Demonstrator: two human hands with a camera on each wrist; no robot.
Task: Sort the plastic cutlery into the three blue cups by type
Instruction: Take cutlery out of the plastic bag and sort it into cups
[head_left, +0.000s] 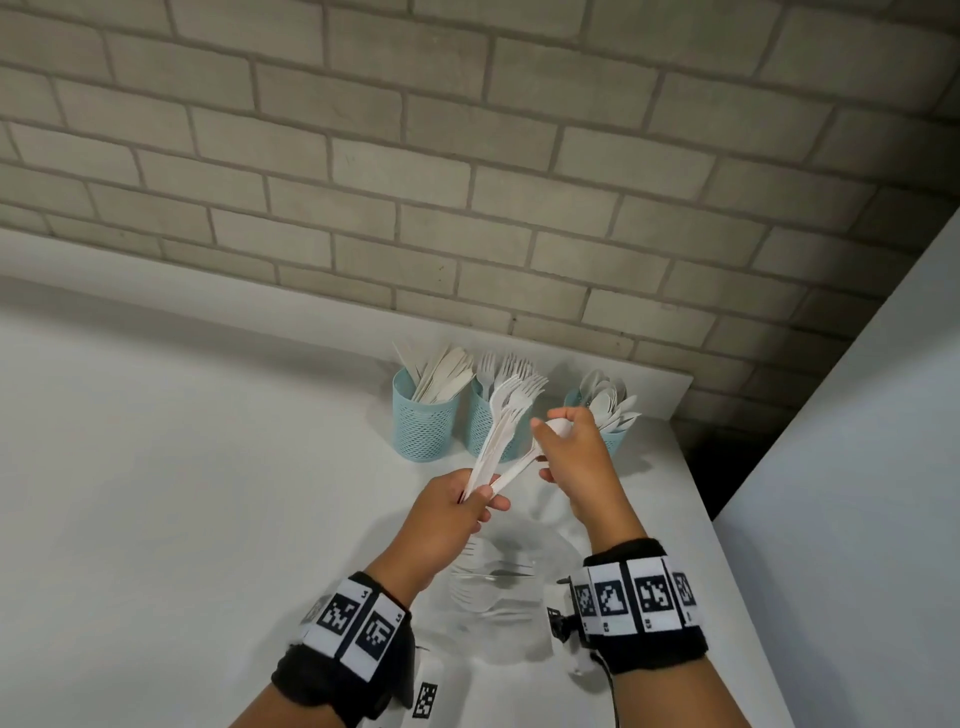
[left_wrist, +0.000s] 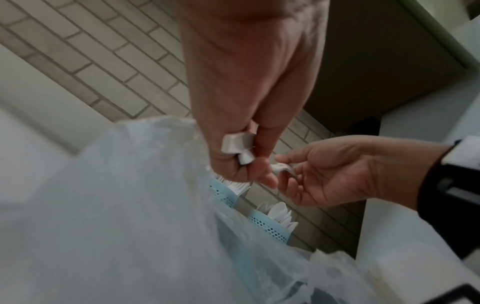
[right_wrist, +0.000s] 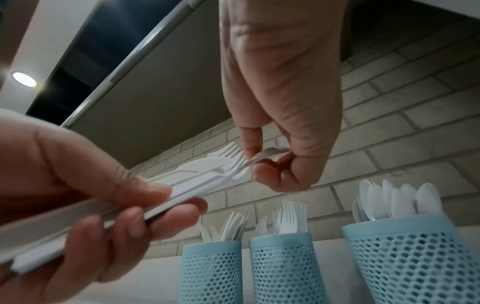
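Three blue mesh cups stand in a row on the white bench (head_left: 208, 467) against the brick wall (head_left: 467, 182): the left cup (head_left: 423, 421) holds knives, the middle cup (head_left: 485, 431) holds forks, and the right cup (head_left: 610, 439) holds spoons, all of it white plastic standing handle-down. My left hand (head_left: 447, 512) is raised in front of the cups, its fingers (right_wrist: 161, 218) and thumb curled round the handle ends of a bundle of forks (head_left: 506, 421), whose tines fan out upward over the middle cup. My right hand (head_left: 571, 457) is just beside that bundle, and its fingers (right_wrist: 262, 172) pinch the bowl end of a single spoon (head_left: 558, 427); the spoon's handle slants down toward my left hand, and from the head view I cannot tell whether its far end is still tucked in among the fork handles. In the right wrist view the spoon's bowl sits right against the fork tines. Below my hands, nearer to me on the bench, lies a crumpled clear plastic bag (head_left: 493, 597), which also fills the lower part of the left wrist view. Both wrists wear black bands with printed square markers.
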